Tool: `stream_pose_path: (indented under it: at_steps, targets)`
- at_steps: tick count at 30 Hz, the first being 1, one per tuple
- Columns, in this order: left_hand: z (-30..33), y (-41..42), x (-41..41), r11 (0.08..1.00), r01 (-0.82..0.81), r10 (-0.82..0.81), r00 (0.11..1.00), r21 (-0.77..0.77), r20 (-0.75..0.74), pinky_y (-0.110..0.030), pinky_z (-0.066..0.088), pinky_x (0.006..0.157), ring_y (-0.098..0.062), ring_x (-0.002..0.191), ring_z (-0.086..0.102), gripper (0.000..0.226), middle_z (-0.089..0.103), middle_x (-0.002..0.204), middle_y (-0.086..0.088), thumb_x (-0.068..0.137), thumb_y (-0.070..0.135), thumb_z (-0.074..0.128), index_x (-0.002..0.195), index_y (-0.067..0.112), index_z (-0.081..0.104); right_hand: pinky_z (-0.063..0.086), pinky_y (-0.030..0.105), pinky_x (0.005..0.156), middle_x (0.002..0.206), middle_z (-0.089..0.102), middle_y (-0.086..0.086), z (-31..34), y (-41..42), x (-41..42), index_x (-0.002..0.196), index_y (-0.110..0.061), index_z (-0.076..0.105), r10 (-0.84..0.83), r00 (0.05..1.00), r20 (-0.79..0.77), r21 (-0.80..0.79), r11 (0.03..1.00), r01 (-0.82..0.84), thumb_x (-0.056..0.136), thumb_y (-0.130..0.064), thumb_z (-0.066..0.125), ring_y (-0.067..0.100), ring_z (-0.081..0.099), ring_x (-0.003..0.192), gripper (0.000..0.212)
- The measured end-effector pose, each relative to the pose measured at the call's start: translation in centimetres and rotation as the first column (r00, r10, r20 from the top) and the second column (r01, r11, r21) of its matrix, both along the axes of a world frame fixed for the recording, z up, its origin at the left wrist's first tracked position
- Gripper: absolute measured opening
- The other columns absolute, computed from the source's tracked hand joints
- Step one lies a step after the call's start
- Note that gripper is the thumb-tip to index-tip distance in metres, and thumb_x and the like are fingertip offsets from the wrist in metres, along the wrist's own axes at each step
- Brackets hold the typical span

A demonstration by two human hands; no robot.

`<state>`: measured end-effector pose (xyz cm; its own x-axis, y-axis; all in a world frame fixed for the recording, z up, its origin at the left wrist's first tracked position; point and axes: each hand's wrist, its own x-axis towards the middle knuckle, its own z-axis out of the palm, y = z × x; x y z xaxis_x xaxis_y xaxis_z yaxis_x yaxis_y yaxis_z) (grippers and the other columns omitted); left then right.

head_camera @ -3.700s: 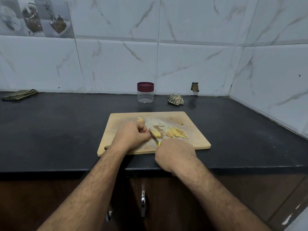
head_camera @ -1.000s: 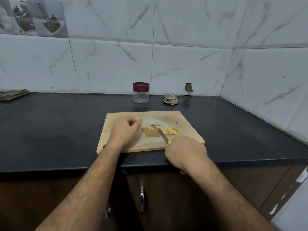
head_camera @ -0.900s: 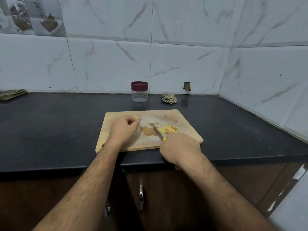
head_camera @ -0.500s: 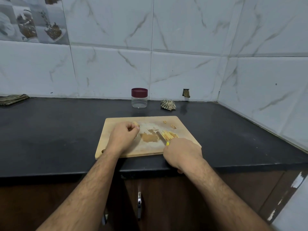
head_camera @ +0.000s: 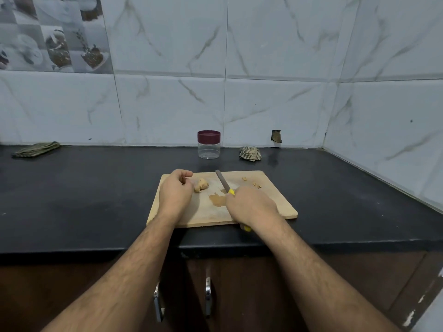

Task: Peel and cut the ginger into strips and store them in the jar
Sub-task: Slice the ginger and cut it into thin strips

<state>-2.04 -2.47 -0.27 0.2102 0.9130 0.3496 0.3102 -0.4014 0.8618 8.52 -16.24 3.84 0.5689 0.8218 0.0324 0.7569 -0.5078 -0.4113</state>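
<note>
White marbled tiles cover the two walls that meet at the right rear corner, above a black worktop (head_camera: 96,200) with brown cabinet doors under it. One wooden board (head_camera: 271,202) lies at the worktop's near edge, with a brownish wet smear at its middle. The left hand (head_camera: 176,194) rests on the board's left part, fingers loosely curled and holding nothing; one ginger (head_camera: 201,184) chunk lies on the board just beside its fingertips, whether touching I cannot tell. The right hand (head_camera: 249,207) is clamped round the yellow handle of one knife (head_camera: 223,182), whose blade points away over the board toward the wall. One jar (head_camera: 208,144) with a maroon lid on stands by the back wall, well apart from both hands. Two cloths lie on the worktop: a crumpled one (head_camera: 250,153) right of the jar, a folded one (head_camera: 36,149) far left. Two small ginger scraps (head_camera: 256,185) sit near the board's far right.
</note>
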Motion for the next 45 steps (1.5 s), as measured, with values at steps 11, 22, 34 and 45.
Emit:
stream_pose_path:
  at_steps: [11, 22, 34, 45]
  targets:
    - [2.6, 2.7, 1.6, 0.994, 0.104, -0.114, 0.922, -0.047, -0.371, -0.02, 0.04, 0.068, -0.011, 0.094, 0.059, 0.03, 0.064, 0.099, 0.005, 0.089, 0.007, 0.059, 0.116, 0.019, 0.065, 0.045, 0.035, 0.075, 0.099, 0.065, 0.008, -1.7, 3.3, 0.8, 0.106, -0.013, 0.061, 0.037, 0.988, -0.15, 0.036, 0.999, -0.032, 0.09, -0.033, 0.04, 0.03, 0.059, 0.096, 0.033]
    - [2.0, 2.7, 2.0, 0.997, 0.059, -0.072, 0.874, -0.042, -0.48, -0.026, 0.044, 0.077, -0.015, 0.1, 0.061, 0.032, 0.07, 0.107, 0.003, 0.083, 0.035, 0.077, 0.108, 0.016, 0.073, 0.041, 0.035, 0.075, 0.114, 0.066, 0.009, -2.8, 3.9, 1.7, 0.115, -0.014, 0.064, 0.002, 0.993, -0.114, 0.106, 0.994, 0.011, 0.095, -0.035, 0.036, 0.03, 0.058, 0.103, 0.041]
    - [2.1, 2.4, 1.7, 0.976, 0.179, -0.219, 0.843, -0.128, -0.491, -0.032, 0.052, 0.082, -0.014, 0.087, 0.065, 0.024, 0.072, 0.09, 0.003, 0.076, 0.028, 0.084, 0.093, 0.016, 0.073, 0.038, 0.035, 0.072, 0.103, 0.07, 0.008, -3.2, 3.8, 1.6, 0.111, -0.012, 0.065, -0.036, 0.994, -0.099, 0.143, 0.988, 0.05, 0.096, -0.037, 0.034, 0.028, 0.057, 0.096, 0.043]
    - [1.5, 2.5, 0.9, 0.972, 0.215, -0.235, 0.848, -0.098, -0.476, -0.03, 0.048, 0.097, -0.014, 0.1, 0.064, 0.048, 0.071, 0.103, 0.004, 0.08, 0.016, 0.08, 0.125, 0.015, 0.064, 0.047, 0.035, 0.073, 0.091, 0.072, 0.009, -3.1, 3.2, 1.5, 0.099, -0.013, 0.066, -0.002, 0.989, -0.147, 0.15, 0.988, 0.024, 0.096, -0.036, 0.032, 0.026, 0.063, 0.091, 0.041]
